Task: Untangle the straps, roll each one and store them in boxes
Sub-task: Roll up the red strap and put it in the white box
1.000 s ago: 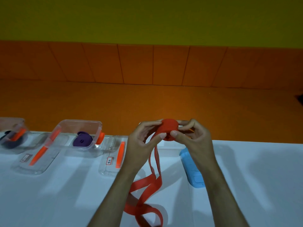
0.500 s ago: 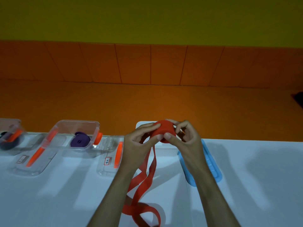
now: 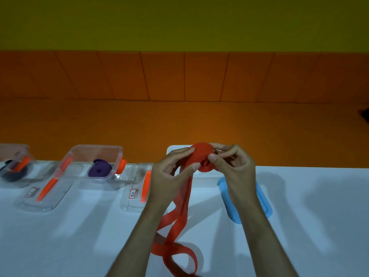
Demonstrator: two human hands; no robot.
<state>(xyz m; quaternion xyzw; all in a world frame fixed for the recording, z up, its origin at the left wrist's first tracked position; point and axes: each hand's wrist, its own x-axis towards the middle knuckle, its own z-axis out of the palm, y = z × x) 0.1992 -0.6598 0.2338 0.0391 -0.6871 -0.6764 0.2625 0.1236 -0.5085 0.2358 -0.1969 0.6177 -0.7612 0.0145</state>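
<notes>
Red strap (image 3: 180,212): partly wound; the coil (image 3: 201,156) is held up above the far edge of the tabletop (image 3: 60,246), and the loose tail hangs from it toward the near edge, where it loops and crosses itself.
Left hand (image 3: 169,176): closed on the strap just below the coil, thumb and fingers pinching the tail where it feeds in.
Right hand (image 3: 231,166): clamped on the coil itself, thumb pressed on its face.
Key relation: the tail runs down and toward the person from the coil, so its long axis lies far edge to near edge; the left hand is the nearer one to feed it.
Step in hand: rolling, with a good length probably left to wind.
Boxes: a clear box (image 3: 95,160) at the far edge, left of the hands, holds a purple roll (image 3: 99,169); a blue lid (image 3: 261,198) lies under the right wrist, its box seemingly hidden behind the hands.
</notes>
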